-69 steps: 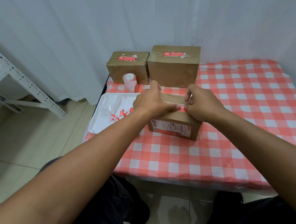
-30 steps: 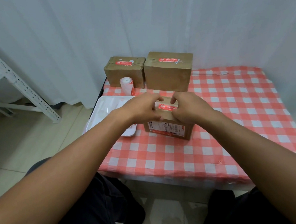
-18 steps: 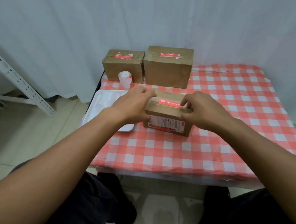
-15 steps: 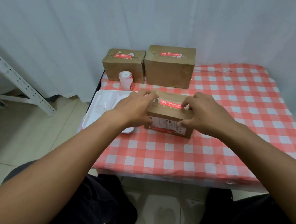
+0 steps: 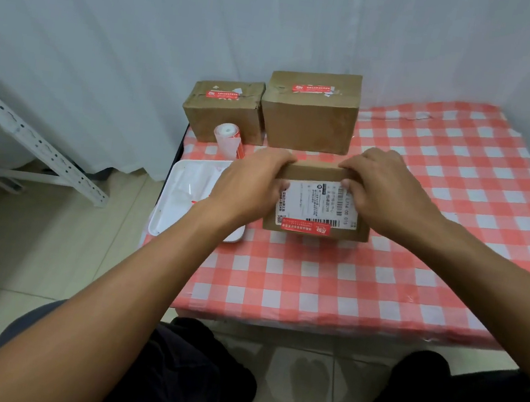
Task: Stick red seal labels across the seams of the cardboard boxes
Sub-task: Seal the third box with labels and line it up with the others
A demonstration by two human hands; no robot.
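Head view: only one view.
Box [image 5: 319, 201]: sat near the table's [image 5: 313, 284] left edge, tipped toward the person.
Left hand [image 5: 245, 186]: fingers clamped its left end.
Right hand [image 5: 383, 191]: fingers clamped its right end.
Handling: probably light, stiff cardboard; best held by both ends.

Looks like a makeshift parcel-packing corner: sealed cardboard boxes [image 5: 310, 112] beyond the fingers [image 5: 352, 166], label roll [image 5: 227, 142], checked tablecloth [image 5: 380, 283], white curtain [image 5: 144, 33], metal racking [image 5: 28, 142] leftward.
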